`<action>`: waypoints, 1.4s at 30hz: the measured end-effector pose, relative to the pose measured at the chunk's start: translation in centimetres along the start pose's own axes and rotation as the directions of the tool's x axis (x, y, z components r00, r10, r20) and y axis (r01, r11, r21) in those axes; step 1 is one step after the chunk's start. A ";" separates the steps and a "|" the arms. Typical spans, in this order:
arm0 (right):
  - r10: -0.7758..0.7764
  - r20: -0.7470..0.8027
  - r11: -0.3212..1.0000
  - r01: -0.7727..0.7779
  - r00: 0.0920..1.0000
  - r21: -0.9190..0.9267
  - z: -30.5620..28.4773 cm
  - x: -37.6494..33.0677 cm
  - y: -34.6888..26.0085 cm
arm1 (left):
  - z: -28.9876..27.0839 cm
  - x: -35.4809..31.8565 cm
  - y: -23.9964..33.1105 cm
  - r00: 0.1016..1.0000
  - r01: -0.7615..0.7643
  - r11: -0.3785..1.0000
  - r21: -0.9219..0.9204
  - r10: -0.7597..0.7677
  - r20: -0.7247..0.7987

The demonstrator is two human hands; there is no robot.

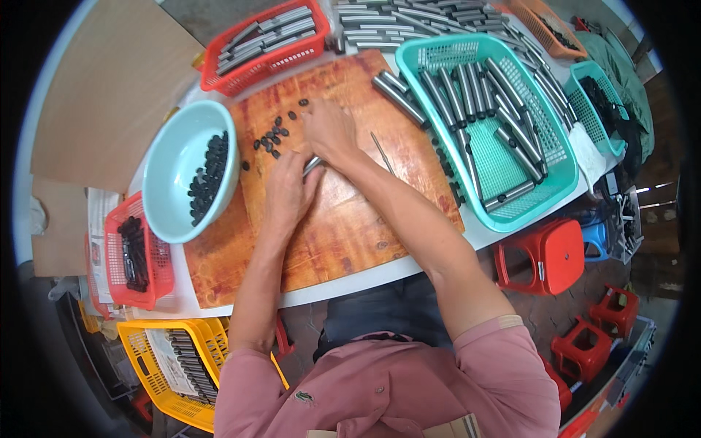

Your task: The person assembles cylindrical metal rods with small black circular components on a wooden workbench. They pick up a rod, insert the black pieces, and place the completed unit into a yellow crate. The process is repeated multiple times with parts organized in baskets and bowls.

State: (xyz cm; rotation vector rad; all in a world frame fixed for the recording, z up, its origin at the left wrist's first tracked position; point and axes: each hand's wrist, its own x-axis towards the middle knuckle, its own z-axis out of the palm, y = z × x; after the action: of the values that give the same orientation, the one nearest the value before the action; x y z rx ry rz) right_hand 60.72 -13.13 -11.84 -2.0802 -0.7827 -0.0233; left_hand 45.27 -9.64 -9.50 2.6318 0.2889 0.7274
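My left hand is closed around a short shiny metal tube, whose end shows beside the thumb, over the wooden board. Just beyond it my right hand reaches across with its fingers bent down; what they hold, if anything, is hidden. Small black oval plugs lie scattered on the board left of the right hand, one of them close to its fingertips. A thin metal rod lies on the board to the right of that hand.
At left stands a pale blue basin of black plugs, near a red basket of black parts. A red basket of tubes is at the back. A teal basket at right holds more tubes, with loose tubes beside it.
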 end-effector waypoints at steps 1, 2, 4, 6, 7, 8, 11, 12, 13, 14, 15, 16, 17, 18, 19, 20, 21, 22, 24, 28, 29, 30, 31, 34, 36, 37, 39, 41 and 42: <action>0.064 0.040 0.990 -0.068 0.997 0.123 -0.1 -0.1 -0.5 | -0.3 -0.2 -0.3 1.000 -0.004 0.999 0.033 0.005 -0.013; 0.102 -0.023 0.958 -0.092 0.994 0.271 -0.1 -0.2 -0.3 | -0.4 -0.3 -0.7 0.999 0.034 0.999 0.005 -0.034 -0.006; 0.152 -0.089 0.904 -0.102 0.984 0.415 -0.3 -0.3 0.5 | -1.1 -1.1 -0.8 0.976 0.207 0.974 -0.097 -0.212 -0.049; 0.190 -0.095 0.847 -0.114 0.977 0.520 -0.2 -0.5 0.5 | -0.7 -3.1 -1.1 0.862 0.431 0.802 -0.413 -0.501 -0.074; 0.091 -0.079 0.870 -0.040 0.993 0.491 0.0 -0.6 1.1 | -2.3 -3.9 0.4 0.772 0.520 0.500 -0.693 -0.623 0.129; 0.048 -0.069 0.885 -0.011 0.996 0.466 -0.2 -0.9 0.7 | -4.1 -4.9 2.1 0.629 0.541 0.105 -0.835 -0.710 0.318; -0.039 -0.056 0.881 0.060 0.998 0.470 0.1 1.0 5.0 | -5.1 -8.9 4.5 0.655 0.514 0.037 -0.857 -0.661 0.365; -0.014 -0.068 0.910 0.041 0.998 0.413 -0.4 0.9 4.7 | -5.0 -11.1 4.6 0.684 0.508 0.065 -0.859 -0.637 0.356; 0.001 -0.110 0.898 0.047 0.994 0.437 0.0 1.4 5.7 | -5.4 -13.1 4.6 0.718 0.512 0.093 -0.854 -0.593 0.366; 0.031 -0.076 0.881 0.009 0.997 0.472 0.7 1.3 5.5 | -7.2 -15.0 5.2 0.674 0.562 0.104 -0.820 -0.632 0.382; 0.061 -0.055 0.869 -0.026 0.997 0.495 0.7 1.1 4.7 | -9.1 -16.7 6.0 0.638 0.608 0.109 -0.786 -0.657 0.402; 0.045 -0.029 0.886 -0.027 0.999 0.463 0.5 0.6 3.5 | -10.1 -19.2 6.2 0.617 0.601 0.095 -0.794 -0.687 0.385; 0.037 -0.006 0.900 -0.030 0.999 0.434 0.6 0.6 3.5 | -11.6 -20.3 7.4 0.569 0.557 0.023 -0.830 -0.738 0.362; 0.053 -0.002 0.888 -0.046 0.999 0.458 1.4 1.1 4.3 | -13.0 -21.6 7.8 0.515 0.559 0.007 -0.829 -0.787 0.340; 0.034 -0.025 0.884 -0.018 0.999 0.467 1.7 1.6 5.4 | -14.9 -22.8 7.9 0.467 0.564 -0.007 -0.826 -0.822 0.325; 0.029 -0.030 0.888 -0.012 0.999 0.460 1.6 1.6 5.7 | -17.0 -24.2 7.6 0.465 0.555 0.081 -0.828 -0.855 0.228; 0.026 -0.036 0.892 -0.007 0.999 0.451 1.1 1.8 6.1 | -19.2 -25.6 7.1 0.464 0.548 0.168 -0.820 -0.876 0.130; 0.001 -0.050 0.888 0.022 0.999 0.460 1.3 2.1 6.6 | -21.8 -27.4 6.3 0.403 0.554 0.193 -0.810 -0.913 0.058; -0.059 -0.082 0.881 0.091 0.995 0.464 1.5 2.7 7.5 | -27.2 -30.9 4.7 0.247 0.668 0.341 -0.662 -0.940 -0.236; -0.018 -0.018 0.891 0.025 1.000 0.453 2.1 2.5 7.0 | -36.3 -48.5 -2.4 -0.025 0.958 0.171 -0.231 -0.751 -0.660; 0.010 0.014 0.889 -0.016 1.000 0.457 2.1 2.4 6.7 | -37.6 -53.6 -3.9 -0.071 0.982 0.080 -0.172 -0.686 -0.724; 0.042 0.041 0.888 -0.056 0.998 0.457 2.0 2.3 6.8 | -37.9 -57.5 -4.6 -0.066 0.995 0.014 -0.098 -0.646 -0.760; 0.026 0.016 0.889 -0.031 1.000 0.456 2.0 2.5 7.2 | -38.0 -60.1 -5.3 -0.052 0.998 -0.052 -0.026 -0.607 -0.793; -0.025 0.003 0.896 0.021 1.000 0.444 1.5 2.7 7.9 | -37.8 -64.7 -6.4 -0.405 0.905 -0.220 -0.365 -0.709 -0.577; -0.029 -0.012 0.898 0.032 0.999 0.439 1.4 2.5 7.4 | -37.4 -67.3 -6.9 -0.488 0.872 -0.350 -0.342 -0.677 -0.551; -0.034 -0.019 0.899 0.039 0.999 0.437 1.6 2.3 7.1 | -37.0 -68.3 -6.8 -0.530 0.848 -0.414 -0.330 -0.656 -0.538; -0.051 -0.026 0.902 0.058 0.998 0.427 1.2 2.7 7.8 | -36.1 -66.2 -6.8 -0.544 0.839 -0.434 -0.328 -0.670 -0.506; -0.077 -0.044 0.908 0.089 0.996 0.409 1.4 2.7 7.8 | -36.1 -66.3 -6.7 -0.522 0.846 -0.485 -0.224 -0.666 -0.532; -0.075 -0.036 0.903 0.083 0.997 0.421 1.5 2.7 7.9 | -36.1 -67.9 -7.4 -0.488 0.847 -0.519 -0.119 -0.667 -0.563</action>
State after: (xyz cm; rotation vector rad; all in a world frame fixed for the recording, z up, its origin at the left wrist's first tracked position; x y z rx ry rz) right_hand 66.75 -13.81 -17.78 -1.6340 -0.7826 0.0767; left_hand -31.77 -11.65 -14.61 0.9967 2.8111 0.3330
